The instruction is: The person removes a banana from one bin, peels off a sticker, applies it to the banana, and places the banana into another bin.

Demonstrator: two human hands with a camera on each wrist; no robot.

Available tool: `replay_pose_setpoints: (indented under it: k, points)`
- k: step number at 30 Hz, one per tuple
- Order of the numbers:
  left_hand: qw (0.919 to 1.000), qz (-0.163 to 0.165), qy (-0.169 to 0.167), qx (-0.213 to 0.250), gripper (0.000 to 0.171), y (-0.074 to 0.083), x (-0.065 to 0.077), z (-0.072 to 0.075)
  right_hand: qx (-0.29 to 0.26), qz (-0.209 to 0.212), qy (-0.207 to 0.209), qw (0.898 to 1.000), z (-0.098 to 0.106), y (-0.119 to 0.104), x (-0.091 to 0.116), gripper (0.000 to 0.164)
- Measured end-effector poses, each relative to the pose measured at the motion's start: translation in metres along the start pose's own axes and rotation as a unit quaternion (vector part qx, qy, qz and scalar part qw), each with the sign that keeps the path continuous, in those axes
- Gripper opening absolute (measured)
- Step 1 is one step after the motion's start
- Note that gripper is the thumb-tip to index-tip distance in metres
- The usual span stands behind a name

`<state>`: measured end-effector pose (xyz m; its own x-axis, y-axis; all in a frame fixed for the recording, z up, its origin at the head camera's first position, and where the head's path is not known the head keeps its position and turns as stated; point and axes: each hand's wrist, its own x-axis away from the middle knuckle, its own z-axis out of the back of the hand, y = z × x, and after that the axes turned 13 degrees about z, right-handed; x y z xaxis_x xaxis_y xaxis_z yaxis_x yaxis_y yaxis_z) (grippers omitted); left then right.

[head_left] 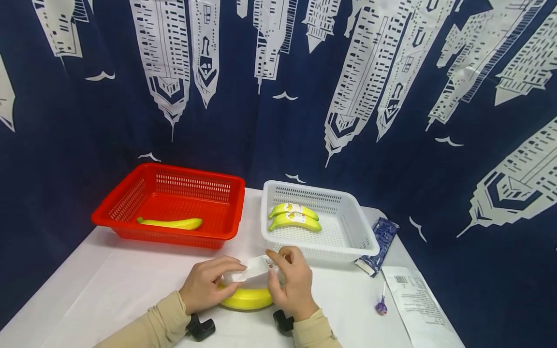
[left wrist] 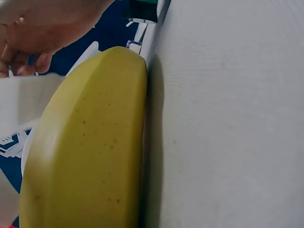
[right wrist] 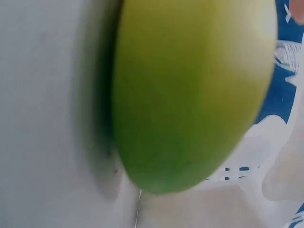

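Note:
Both hands are over a yellow banana (head_left: 247,299) lying on the white table in front of me. My left hand (head_left: 209,282) holds the left part of a white paper strip (head_left: 250,273) above the fruit. At the strip's right end, near a small printed patch, my right hand (head_left: 296,285) pinches it between fingers and thumb. The left wrist view has the speckled banana (left wrist: 90,142) close up, with the pale strip (left wrist: 28,102) beside it and the right hand (left wrist: 57,28) above. A greenish banana end (right wrist: 185,104) fills much of the right wrist view.
Behind the left hand stands a red basket (head_left: 235,208) with one banana (head_left: 170,223). A white basket (head_left: 348,227) holds two labelled bananas (head_left: 296,221). To the right lie a dark blue packet (head_left: 383,244), a purple lollipop (head_left: 381,307) and a printed white sheet (head_left: 417,307).

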<state>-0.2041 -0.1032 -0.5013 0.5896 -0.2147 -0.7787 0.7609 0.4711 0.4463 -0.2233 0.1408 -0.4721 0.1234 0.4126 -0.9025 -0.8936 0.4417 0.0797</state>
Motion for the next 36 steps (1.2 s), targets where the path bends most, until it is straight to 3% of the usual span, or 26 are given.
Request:
replay_pose_setpoints:
  k: [2, 4, 8, 10, 12, 14, 19, 22, 24, 26, 29, 33, 36]
  points:
    - [0.9999, -0.015, -0.005, 0.000, 0.045, 0.000, -0.001, 0.000, -0.048, -0.045, 0.012, 0.998, 0.005, 0.005, 0.002, 0.037]
    - [0.9996, -0.026, -0.010, 0.002, 0.047, 0.001, -0.002, 0.000, -0.098, -0.094, -0.007, 0.991, 0.010, 0.008, 0.004, 0.044]
    - [0.9996, -0.027, -0.006, 0.003, 0.047, 0.001, -0.002, 0.001, -0.153, -0.164, -0.069, 0.972, 0.015, 0.013, 0.008, 0.050]
    - [0.9998, -0.017, 0.001, 0.005, 0.047, -0.001, -0.002, 0.001, -0.173, -0.198, -0.082, 0.961, 0.020, 0.014, 0.007, 0.048]
    - [0.9998, -0.010, 0.015, 0.008, 0.046, -0.002, -0.002, 0.000, -0.218, -0.233, -0.081, 0.944, 0.025, 0.016, 0.007, 0.044]
    - [0.9996, -0.005, 0.028, 0.008, 0.047, -0.005, -0.002, -0.001, -0.286, -0.273, -0.077, 0.915, 0.031, 0.018, 0.006, 0.041]
    - [0.9983, 0.040, 0.043, -0.011, 0.048, -0.008, -0.001, -0.003, -0.460, -0.340, -0.038, 0.819, 0.039, 0.027, 0.004, 0.041]
    - [0.9969, 0.072, 0.025, -0.015, 0.046, -0.009, 0.003, -0.005, -0.525, -0.333, -0.009, 0.783, 0.042, 0.027, 0.004, 0.046]
    - [0.9957, 0.091, 0.012, -0.012, 0.044, -0.010, 0.006, -0.005, -0.553, -0.317, 0.001, 0.770, 0.041, 0.026, 0.003, 0.046]
    - [0.9944, 0.105, 0.006, -0.010, 0.044, -0.010, 0.008, -0.005, -0.568, -0.308, 0.002, 0.763, 0.040, 0.025, 0.003, 0.046]
    - [0.9944, 0.105, 0.013, -0.002, 0.047, -0.008, 0.008, -0.003, -0.557, -0.316, 0.006, 0.768, 0.037, 0.023, 0.003, 0.045]
    - [0.9976, 0.042, 0.054, 0.005, 0.037, -0.002, 0.000, -0.002, -0.496, -0.357, 0.012, 0.791, 0.032, 0.022, 0.003, 0.045]
    - [0.9973, -0.007, 0.073, -0.003, 0.025, 0.008, -0.009, -0.005, -0.462, -0.377, -0.002, 0.803, 0.028, 0.019, 0.003, 0.044]
